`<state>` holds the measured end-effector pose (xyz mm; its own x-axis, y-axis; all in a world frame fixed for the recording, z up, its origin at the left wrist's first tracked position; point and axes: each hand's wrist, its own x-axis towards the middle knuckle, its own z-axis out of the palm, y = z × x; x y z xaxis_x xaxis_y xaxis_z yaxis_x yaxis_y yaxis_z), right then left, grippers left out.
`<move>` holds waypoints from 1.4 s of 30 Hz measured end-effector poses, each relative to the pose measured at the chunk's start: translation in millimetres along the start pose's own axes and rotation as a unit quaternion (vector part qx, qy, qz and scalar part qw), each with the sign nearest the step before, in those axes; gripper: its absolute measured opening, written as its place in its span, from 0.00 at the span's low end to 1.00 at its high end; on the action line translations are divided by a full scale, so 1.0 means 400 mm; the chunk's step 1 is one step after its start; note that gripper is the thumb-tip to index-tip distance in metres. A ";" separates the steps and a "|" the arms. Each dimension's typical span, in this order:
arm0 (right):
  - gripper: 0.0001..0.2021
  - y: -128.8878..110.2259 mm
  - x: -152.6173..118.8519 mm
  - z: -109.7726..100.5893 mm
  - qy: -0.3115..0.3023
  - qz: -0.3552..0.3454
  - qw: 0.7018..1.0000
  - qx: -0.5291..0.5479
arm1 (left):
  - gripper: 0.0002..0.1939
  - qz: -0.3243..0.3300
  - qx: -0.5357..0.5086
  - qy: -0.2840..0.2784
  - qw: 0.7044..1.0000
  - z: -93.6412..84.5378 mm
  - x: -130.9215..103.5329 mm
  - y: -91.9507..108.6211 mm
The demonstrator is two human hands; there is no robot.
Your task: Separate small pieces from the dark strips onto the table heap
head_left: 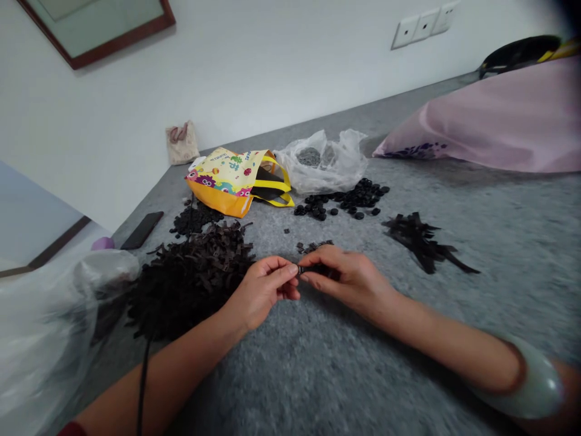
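My left hand (267,286) and my right hand (347,274) meet at the middle over the grey surface. Between their fingertips is a small dark piece (300,270), pinched from both sides; a dark strip runs back under my right fingers. Left of my left hand lies a large heap of black strips (195,272). Just behind the fingers is a small group of dark little pieces (313,246). Further back sit many black round pieces (363,197). A bundle of longer black strips (422,239) lies to the right.
A yellow patterned bag (227,181), a clear plastic bag with grey pieces (324,163) and a pink cloth (490,121) stand behind. At left are a black phone (143,230), a pile of small black pieces (193,218) and a large translucent bag (40,327). A thin cable crosses my left forearm.
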<state>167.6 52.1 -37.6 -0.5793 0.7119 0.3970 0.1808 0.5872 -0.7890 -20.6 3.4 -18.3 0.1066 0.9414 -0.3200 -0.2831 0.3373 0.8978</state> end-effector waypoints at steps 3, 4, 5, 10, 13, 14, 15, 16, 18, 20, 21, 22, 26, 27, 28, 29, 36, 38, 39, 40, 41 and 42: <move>0.07 -0.002 0.001 -0.005 -0.010 -0.005 1.000 -0.010 | 0.14 0.001 0.002 -0.007 1.000 -0.002 -0.002 0.002; 0.07 -0.004 0.003 -0.006 -0.014 0.010 1.000 0.008 | 0.14 0.003 -0.003 -0.007 1.000 -0.003 -0.003 0.004; 0.07 -0.006 0.005 -0.006 -0.019 0.036 0.998 0.038 | 0.13 0.007 -0.009 -0.006 1.000 -0.004 -0.004 0.007; 0.17 -0.024 0.015 0.001 -0.038 0.221 0.932 0.284 | 0.11 0.045 -0.048 -0.011 0.998 -0.002 -0.008 0.021; 0.20 -0.033 0.019 0.006 -0.025 0.275 0.879 0.390 | 0.11 0.066 -0.084 -0.023 0.994 0.001 -0.009 0.022; 0.19 -0.035 0.020 0.008 -0.021 0.286 0.863 0.417 | 0.11 0.068 -0.091 -0.024 0.993 0.003 -0.009 0.020; 0.18 -0.035 0.021 0.009 -0.021 0.297 0.847 0.440 | 0.11 0.067 -0.093 -0.024 0.993 0.004 -0.009 0.017; 0.18 -0.035 0.021 0.010 -0.023 0.309 0.833 0.458 | 0.11 0.066 -0.094 -0.023 0.993 0.005 -0.008 0.014; 0.16 -0.031 0.020 0.013 -0.027 0.327 0.812 0.482 | 0.11 0.065 -0.093 -0.019 0.993 0.007 -0.007 0.007; 0.15 -0.027 0.019 0.016 -0.039 0.334 0.801 0.495 | 0.10 0.064 -0.095 -0.019 0.993 0.007 -0.004 0.001; 0.14 -0.025 0.018 0.018 -0.045 0.335 0.797 0.500 | 0.10 0.062 -0.097 -0.019 0.993 0.007 -0.003 -0.001; 0.14 -0.024 0.018 0.020 -0.052 0.336 0.792 0.507 | 0.10 0.060 -0.100 -0.019 0.993 0.006 -0.002 -0.003; 0.13 -0.021 0.020 0.022 -0.050 0.348 0.766 0.538 | 0.12 0.037 -0.112 -0.034 0.992 0.004 0.001 -0.002; 0.13 -0.021 0.021 0.021 -0.044 0.350 0.759 0.548 | 0.12 0.032 -0.112 -0.039 0.992 0.004 0.002 0.000; 0.13 -0.021 0.022 0.020 -0.041 0.352 0.751 0.557 | 0.12 0.029 -0.110 -0.044 0.993 0.003 0.002 0.003; 0.13 -0.022 0.022 0.020 -0.039 0.353 0.744 0.566 | 0.13 0.027 -0.107 -0.047 0.993 0.002 0.002 0.006; 0.12 -0.033 0.021 0.023 -0.042 0.358 0.732 0.578 | 0.12 -0.017 -0.091 -0.011 0.996 0.002 -0.012 0.036; 0.13 -0.033 0.020 0.028 -0.035 0.366 0.733 0.573 | 0.12 -0.038 -0.089 0.000 0.995 0.004 -0.017 0.041; 0.13 -0.032 0.019 0.030 -0.033 0.369 0.733 0.570 | 0.12 -0.046 -0.086 0.003 0.995 0.005 -0.018 0.043; 0.14 -0.031 0.018 0.033 -0.031 0.372 0.733 0.568 | 0.11 -0.050 -0.083 0.005 0.995 0.006 -0.020 0.043; 0.14 -0.029 0.018 0.035 -0.031 0.373 0.734 0.567 | 0.11 -0.052 -0.081 0.008 0.995 0.007 -0.020 0.043; 0.15 -0.028 0.017 0.036 -0.033 0.373 0.734 0.567 | 0.10 -0.050 -0.079 0.011 0.996 0.007 -0.021 0.043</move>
<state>150.1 44.9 -32.7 -0.6992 0.6304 -0.3372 -0.2888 -0.6805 -0.6735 -23.6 1.4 0.5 0.1210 0.9028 -0.4127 -0.4194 0.4233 0.8030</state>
